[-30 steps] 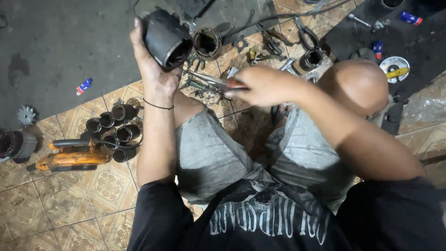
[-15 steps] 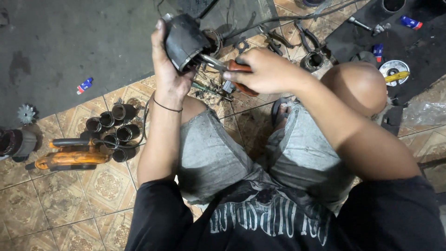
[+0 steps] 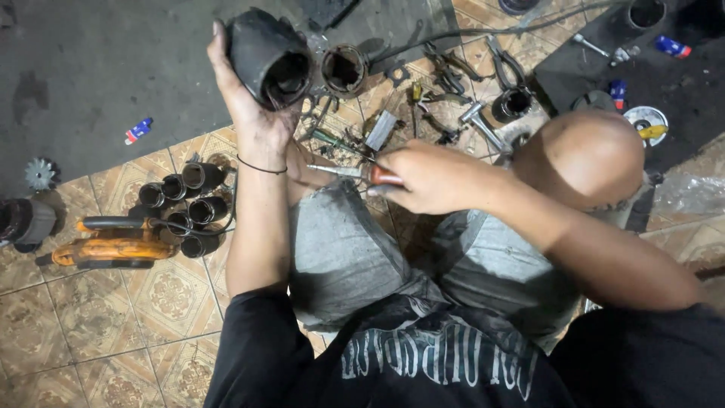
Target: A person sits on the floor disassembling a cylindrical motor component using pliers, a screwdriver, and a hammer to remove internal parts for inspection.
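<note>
Here, left hand (image 3: 253, 125) raised in upper left of the frame, fingers curled around a black housing (image 3: 266, 54), open end turned down toward the lap. Right hand (image 3: 430, 180) closed tight on a screwdriver (image 3: 355, 173) with red handle, tip pointing left to the left wrist. Below, on the tiled floor (image 3: 106, 317), a cluster of black tubes (image 3: 185, 208) and an orange tool (image 3: 113, 245). Possible trouble: screwdriver slipping and hitting the wrist, or the greasy housing sliding out and falling on the scattered parts.

Repair workshop floor: patterned brown tiles (image 3: 91, 325), scattered greasy metal hand tools (image 3: 445, 83), dark cylindrical metal sleeves (image 3: 185, 204), orange power tool (image 3: 113, 249).
</note>
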